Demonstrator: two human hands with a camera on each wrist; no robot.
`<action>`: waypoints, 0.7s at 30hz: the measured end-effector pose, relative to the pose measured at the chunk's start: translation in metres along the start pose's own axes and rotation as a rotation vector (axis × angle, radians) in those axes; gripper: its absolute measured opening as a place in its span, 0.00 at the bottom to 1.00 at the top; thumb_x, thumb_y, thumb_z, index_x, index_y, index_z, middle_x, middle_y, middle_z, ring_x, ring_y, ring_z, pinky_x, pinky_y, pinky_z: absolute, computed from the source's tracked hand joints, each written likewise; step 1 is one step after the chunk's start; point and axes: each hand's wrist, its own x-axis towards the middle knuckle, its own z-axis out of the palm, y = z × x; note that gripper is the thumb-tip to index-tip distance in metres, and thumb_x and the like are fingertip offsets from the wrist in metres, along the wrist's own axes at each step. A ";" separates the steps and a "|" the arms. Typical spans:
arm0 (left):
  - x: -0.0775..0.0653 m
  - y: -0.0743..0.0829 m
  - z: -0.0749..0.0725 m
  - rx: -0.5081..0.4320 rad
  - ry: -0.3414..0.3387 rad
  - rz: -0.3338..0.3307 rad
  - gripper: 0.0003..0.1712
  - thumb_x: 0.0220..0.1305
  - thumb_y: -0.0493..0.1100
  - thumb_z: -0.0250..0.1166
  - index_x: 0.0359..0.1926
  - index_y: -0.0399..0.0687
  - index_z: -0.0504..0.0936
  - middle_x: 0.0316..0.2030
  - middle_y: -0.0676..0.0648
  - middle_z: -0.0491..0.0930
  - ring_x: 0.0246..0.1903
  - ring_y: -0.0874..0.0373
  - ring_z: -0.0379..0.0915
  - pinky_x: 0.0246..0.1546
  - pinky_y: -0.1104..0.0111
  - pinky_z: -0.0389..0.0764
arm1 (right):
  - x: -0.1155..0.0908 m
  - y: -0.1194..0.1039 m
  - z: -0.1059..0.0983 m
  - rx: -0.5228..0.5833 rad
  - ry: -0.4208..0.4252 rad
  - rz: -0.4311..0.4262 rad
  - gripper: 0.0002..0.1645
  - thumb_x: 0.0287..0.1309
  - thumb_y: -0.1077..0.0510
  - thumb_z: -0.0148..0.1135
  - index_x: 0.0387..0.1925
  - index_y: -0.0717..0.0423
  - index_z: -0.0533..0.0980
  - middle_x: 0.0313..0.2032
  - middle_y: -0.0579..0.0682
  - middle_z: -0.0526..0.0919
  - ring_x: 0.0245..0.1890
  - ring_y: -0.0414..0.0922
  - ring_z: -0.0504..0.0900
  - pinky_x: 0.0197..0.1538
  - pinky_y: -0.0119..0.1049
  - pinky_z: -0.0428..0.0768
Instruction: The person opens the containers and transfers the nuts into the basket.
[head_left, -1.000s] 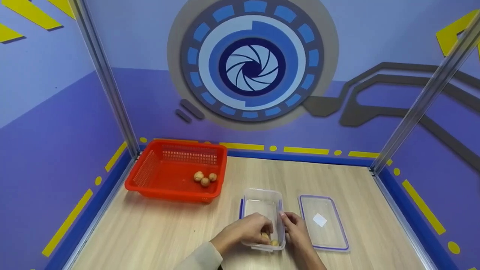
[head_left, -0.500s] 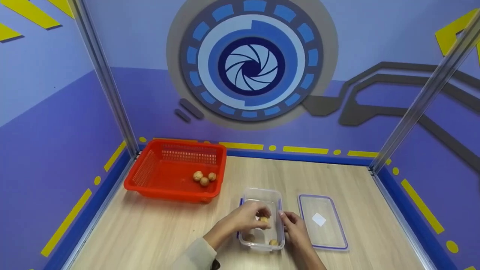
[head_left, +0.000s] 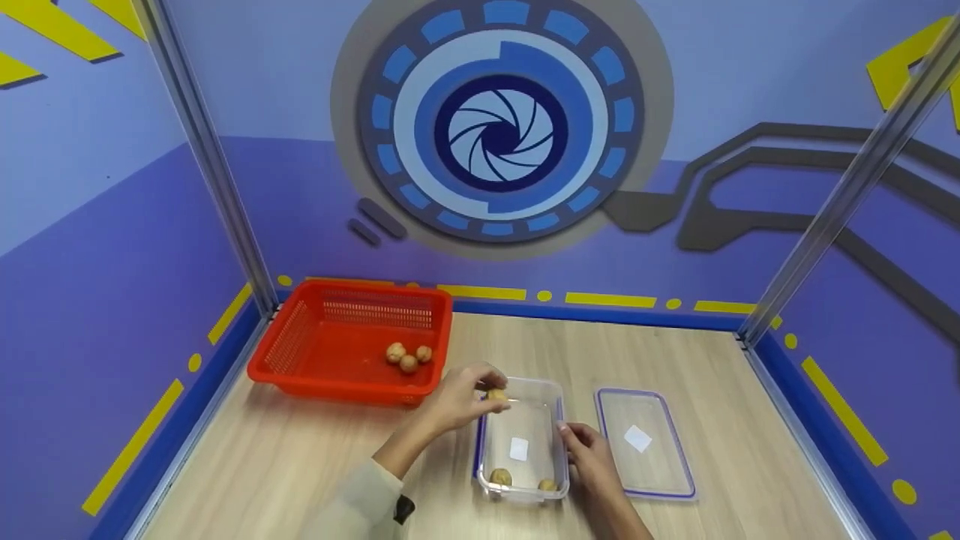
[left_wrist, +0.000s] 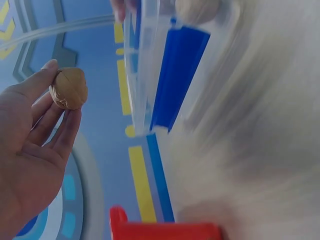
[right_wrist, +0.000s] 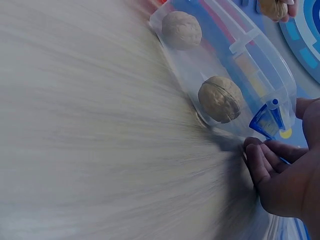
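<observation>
My left hand (head_left: 459, 397) pinches a walnut (head_left: 496, 395) between thumb and fingertips, raised over the left rim of a clear plastic food container (head_left: 534, 429). In the left wrist view, the held walnut (left_wrist: 70, 88) shows well above the table. Two more walnuts lie in the container's near end, one walnut (head_left: 500, 477) in the left corner and another walnut (head_left: 547, 486) in the right. My right hand (head_left: 594, 457) grips the container's right wall, thumb at the rim and fingers outside. Beside those fingers, a blue clip (right_wrist: 267, 120) hangs from the wall in the right wrist view.
A red plastic basket (head_left: 349, 388) with three walnuts (head_left: 408, 364) stands at the back left. The container's clear lid (head_left: 656, 465), edged in purple, lies flat to the right. Printed panels and metal posts (head_left: 217, 172) enclose the wooden table (head_left: 637, 356).
My left hand has lifted a walnut out of the container's near end and carried it up and left toward the basket. My right hand stays on the container's right wall.
</observation>
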 end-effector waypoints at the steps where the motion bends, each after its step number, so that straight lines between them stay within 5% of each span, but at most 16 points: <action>1: 0.000 -0.001 -0.003 -0.007 0.014 0.005 0.16 0.65 0.44 0.77 0.50 0.44 0.86 0.44 0.50 0.86 0.46 0.59 0.84 0.54 0.59 0.86 | 0.000 0.000 0.000 0.000 0.001 -0.006 0.27 0.76 0.48 0.63 0.56 0.70 0.79 0.47 0.60 0.84 0.45 0.50 0.82 0.42 0.36 0.84; 11: -0.001 -0.016 -0.037 0.033 0.199 -0.014 0.17 0.64 0.44 0.78 0.51 0.45 0.86 0.47 0.46 0.87 0.47 0.53 0.85 0.55 0.59 0.85 | -0.005 -0.010 -0.001 -0.015 -0.010 -0.023 0.27 0.78 0.51 0.61 0.57 0.74 0.77 0.48 0.65 0.84 0.45 0.53 0.84 0.44 0.39 0.86; 21: -0.007 -0.040 -0.061 0.064 0.293 -0.097 0.20 0.63 0.45 0.79 0.53 0.45 0.85 0.47 0.48 0.87 0.47 0.55 0.85 0.54 0.61 0.86 | 0.003 0.004 -0.002 -0.015 -0.010 0.002 0.28 0.78 0.49 0.60 0.59 0.72 0.77 0.50 0.64 0.84 0.47 0.52 0.84 0.44 0.39 0.85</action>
